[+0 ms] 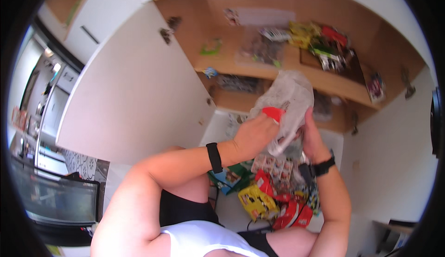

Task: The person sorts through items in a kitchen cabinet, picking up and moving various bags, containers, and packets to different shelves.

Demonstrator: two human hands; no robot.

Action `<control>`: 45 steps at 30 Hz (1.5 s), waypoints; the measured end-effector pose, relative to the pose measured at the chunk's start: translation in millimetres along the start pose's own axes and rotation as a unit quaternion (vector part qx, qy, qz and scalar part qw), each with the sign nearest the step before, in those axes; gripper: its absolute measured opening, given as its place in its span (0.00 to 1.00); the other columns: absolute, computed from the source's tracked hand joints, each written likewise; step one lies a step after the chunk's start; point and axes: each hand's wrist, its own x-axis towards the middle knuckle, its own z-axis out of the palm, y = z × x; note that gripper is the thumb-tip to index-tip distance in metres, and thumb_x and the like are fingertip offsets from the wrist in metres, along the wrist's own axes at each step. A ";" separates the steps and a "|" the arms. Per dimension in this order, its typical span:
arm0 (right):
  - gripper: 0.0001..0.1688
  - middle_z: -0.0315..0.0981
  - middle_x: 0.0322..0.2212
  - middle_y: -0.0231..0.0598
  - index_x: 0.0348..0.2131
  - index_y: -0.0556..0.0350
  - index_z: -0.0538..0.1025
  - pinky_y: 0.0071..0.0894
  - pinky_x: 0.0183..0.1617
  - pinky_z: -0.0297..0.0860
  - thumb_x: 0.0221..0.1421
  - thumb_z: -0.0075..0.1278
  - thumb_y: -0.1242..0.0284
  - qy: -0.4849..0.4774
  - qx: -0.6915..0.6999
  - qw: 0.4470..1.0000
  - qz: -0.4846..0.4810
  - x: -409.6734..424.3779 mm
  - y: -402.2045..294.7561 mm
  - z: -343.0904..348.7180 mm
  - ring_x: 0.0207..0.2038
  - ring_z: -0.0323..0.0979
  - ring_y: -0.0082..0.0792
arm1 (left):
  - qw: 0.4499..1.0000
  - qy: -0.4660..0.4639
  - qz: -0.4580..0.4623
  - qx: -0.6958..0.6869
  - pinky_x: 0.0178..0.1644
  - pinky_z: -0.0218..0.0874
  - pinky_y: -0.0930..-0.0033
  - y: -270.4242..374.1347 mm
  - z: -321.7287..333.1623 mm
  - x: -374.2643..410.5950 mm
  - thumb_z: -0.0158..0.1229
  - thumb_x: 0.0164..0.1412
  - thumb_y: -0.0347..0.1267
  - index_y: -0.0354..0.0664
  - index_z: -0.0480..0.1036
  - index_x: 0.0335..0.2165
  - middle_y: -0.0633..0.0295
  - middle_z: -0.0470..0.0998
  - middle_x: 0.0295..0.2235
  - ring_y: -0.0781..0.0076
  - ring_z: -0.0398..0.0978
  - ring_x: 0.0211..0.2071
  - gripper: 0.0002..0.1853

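Note:
My left hand [255,135] grips a red item [274,113] at the side of a thin translucent plastic bag [295,90]; whether the red item is in the bag or against it cannot be told. My right hand [313,135] supports the other side of the bag, its thumb pointing up along the plastic. The bag is raised in front of an open wooden cabinet. Below the hands, on the white floor, lie a yellow packet [258,203], red packets [293,213] and a green and blue packet [229,179].
A white cabinet door [139,90] stands open at the left, another [386,146] at the right. The wooden shelf [222,64] bears a clear bag [260,50], yellow packets [304,34] and a dark tray [358,67]. More bags lie on the lower level.

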 end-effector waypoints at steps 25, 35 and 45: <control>0.27 0.73 0.43 0.49 0.50 0.62 0.69 0.42 0.45 0.74 0.58 0.38 0.62 -0.015 0.183 0.982 -0.047 -65.4 -10.2 -135.9 0.41 0.75 0.46 | 0.647 -0.356 -0.262 -0.621 0.40 0.70 0.69 18.2 123.9 12.1 0.70 0.49 0.39 0.33 0.59 0.56 0.54 0.72 0.46 0.69 0.73 0.43 0.41; 0.31 0.68 0.52 0.50 0.56 0.61 0.65 0.48 0.59 0.64 0.61 0.36 0.58 0.016 0.177 0.980 -0.089 -72.6 -21.6 -138.8 0.53 0.67 0.49 | 0.595 -0.252 -0.284 -0.709 0.49 0.66 0.68 27.6 113.9 35.1 0.57 0.61 0.33 0.35 0.65 0.51 0.60 0.74 0.44 0.73 0.73 0.41 0.22; 0.22 0.76 0.40 0.44 0.42 0.66 0.74 0.36 0.49 0.70 0.57 0.39 0.67 0.107 0.033 0.990 -0.088 -77.4 -38.9 -142.0 0.42 0.74 0.38 | 0.314 -0.222 -0.390 -0.837 0.49 0.69 0.58 6.7 96.0 40.0 0.41 0.69 0.33 0.38 0.69 0.43 0.52 0.75 0.45 0.63 0.75 0.45 0.13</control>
